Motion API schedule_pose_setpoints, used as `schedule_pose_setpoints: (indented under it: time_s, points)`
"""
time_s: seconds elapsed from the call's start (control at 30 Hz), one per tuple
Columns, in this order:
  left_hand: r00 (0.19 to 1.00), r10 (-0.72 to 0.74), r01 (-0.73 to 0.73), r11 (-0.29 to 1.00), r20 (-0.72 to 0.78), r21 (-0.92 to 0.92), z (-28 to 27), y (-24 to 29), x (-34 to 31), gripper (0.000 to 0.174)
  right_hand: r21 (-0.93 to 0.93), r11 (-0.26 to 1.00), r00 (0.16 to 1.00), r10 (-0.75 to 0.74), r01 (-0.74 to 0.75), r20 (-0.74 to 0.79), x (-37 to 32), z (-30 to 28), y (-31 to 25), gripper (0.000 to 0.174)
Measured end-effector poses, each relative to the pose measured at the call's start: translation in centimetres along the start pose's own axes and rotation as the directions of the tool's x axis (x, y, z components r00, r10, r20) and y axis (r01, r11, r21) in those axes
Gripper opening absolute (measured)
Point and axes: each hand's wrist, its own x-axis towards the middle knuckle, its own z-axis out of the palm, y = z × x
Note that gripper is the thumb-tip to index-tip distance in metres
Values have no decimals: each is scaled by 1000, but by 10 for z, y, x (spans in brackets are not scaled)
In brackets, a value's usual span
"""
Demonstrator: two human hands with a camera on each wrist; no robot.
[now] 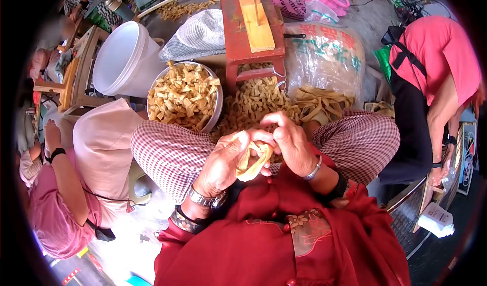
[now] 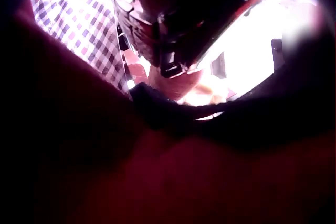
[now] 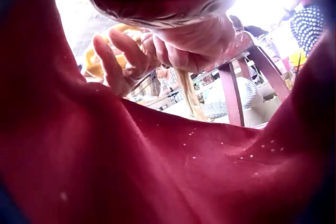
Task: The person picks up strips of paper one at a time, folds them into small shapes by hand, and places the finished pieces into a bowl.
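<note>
Between the two hands, in front of the red shirt, is a looped yellow strip (image 1: 252,170). The left hand (image 1: 219,168) pinches the loop with thumb and fingers. The right hand (image 1: 295,151) is close against its far side, fingers bent. In the right wrist view the right hand (image 3: 197,43) has curled fingers round a pale length of strip (image 3: 189,95) that hangs below them, while the left hand (image 3: 126,61) is beside it with the yellow loop (image 3: 94,65). Sleeve and watch cover most of the left wrist view; a bit of the left hand (image 2: 176,85) shows.
A bowl of knotted yellow pieces (image 1: 183,95) stands beyond the left knee, near a white bucket (image 1: 119,60). More pieces (image 1: 258,97) lie under a red bench (image 1: 233,37). Loose strips (image 1: 322,101) lie by a clear sack (image 1: 324,57). People sit on both sides.
</note>
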Motion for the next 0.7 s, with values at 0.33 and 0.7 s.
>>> schedule_pose_setpoints:
  time_s: [0.33, 0.7]
  points:
    - [970, 239, -243, 962, -45, -123, -10, 17, -5, 45, -259, 961, 995, 86, -99, -59, -12, -66, 6, 25]
    - [914, 388, -397, 915, -119, -63, -7, 16, 2, 44, -131, 975, 879, 219, -180, 423, 7, -28, -30, 29]
